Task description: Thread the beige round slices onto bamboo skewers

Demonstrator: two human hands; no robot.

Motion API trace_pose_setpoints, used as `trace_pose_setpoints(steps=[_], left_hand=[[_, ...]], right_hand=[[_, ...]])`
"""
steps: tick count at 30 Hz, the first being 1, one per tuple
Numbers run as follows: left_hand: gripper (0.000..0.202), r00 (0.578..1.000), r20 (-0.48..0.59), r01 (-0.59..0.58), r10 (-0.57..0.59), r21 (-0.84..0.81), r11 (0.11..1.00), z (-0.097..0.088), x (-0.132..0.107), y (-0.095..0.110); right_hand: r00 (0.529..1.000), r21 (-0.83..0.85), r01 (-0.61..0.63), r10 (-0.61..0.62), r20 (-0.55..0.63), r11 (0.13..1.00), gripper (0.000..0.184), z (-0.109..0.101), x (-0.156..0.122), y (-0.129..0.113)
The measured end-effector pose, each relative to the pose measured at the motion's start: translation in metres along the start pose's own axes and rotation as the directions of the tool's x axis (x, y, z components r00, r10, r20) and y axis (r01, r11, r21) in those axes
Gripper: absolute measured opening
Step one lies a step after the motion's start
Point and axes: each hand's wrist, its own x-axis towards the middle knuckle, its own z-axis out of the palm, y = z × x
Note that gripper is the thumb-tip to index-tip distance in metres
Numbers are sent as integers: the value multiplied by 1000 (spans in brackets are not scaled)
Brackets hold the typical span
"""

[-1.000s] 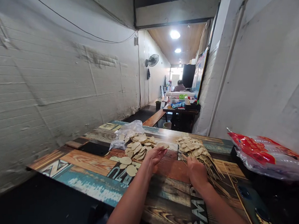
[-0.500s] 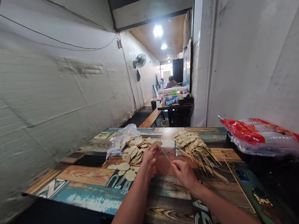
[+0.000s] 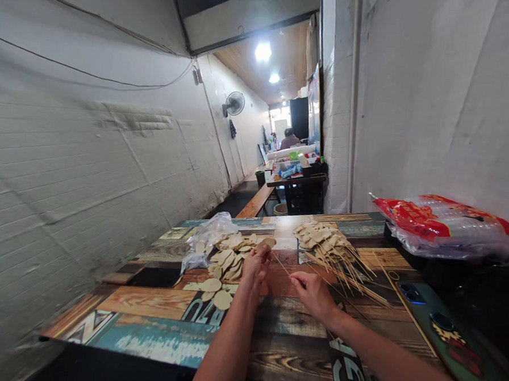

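Observation:
Pinched in my left hand (image 3: 257,263) is a round, flat beige slice (image 3: 269,243), held up over the middle of the table. My right hand (image 3: 311,293) has its fingers closed on the lower end of a thin wooden skewer (image 3: 280,263), whose upper end reaches the slice; whether it pierces the slice I cannot tell. Left of my left hand lies a pile of loose beige slices (image 3: 229,260), with a few more (image 3: 222,299) nearer me. Beyond my right hand is a heap of skewered slices (image 3: 324,239), beside a bundle of bare skewers (image 3: 368,292).
A clear plastic bag (image 3: 214,229) lies behind the loose slices. A black flat object (image 3: 154,276) is at the left, a green phone (image 3: 447,337) at the right edge. A red and clear package (image 3: 444,220) sits at the back right. Farther off, a person (image 3: 289,139) sits beyond another table.
The camera view has shifted slightly. The slice in my left hand has turned a little and shows more of its face. Both hands keep nearly the same places.

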Motion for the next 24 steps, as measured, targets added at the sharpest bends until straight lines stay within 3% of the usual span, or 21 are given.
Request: trace_pose_setpoints(steps=[6,16,24], left_hand=[[25,999,10,-40,40,7,999,5,-8,0],[26,946,103,-324,307,238,916,6,-4,-10],[38,933,103,-361,346,250,899,6,-6,-12]], right_hand=[[1000,-21,-18,18,25,1000,33,0,1,3],[998,-17,-47,48,32,999,35,-1,3,8],[1000,7,-17,17,-3,1000,39,-1,3,8]])
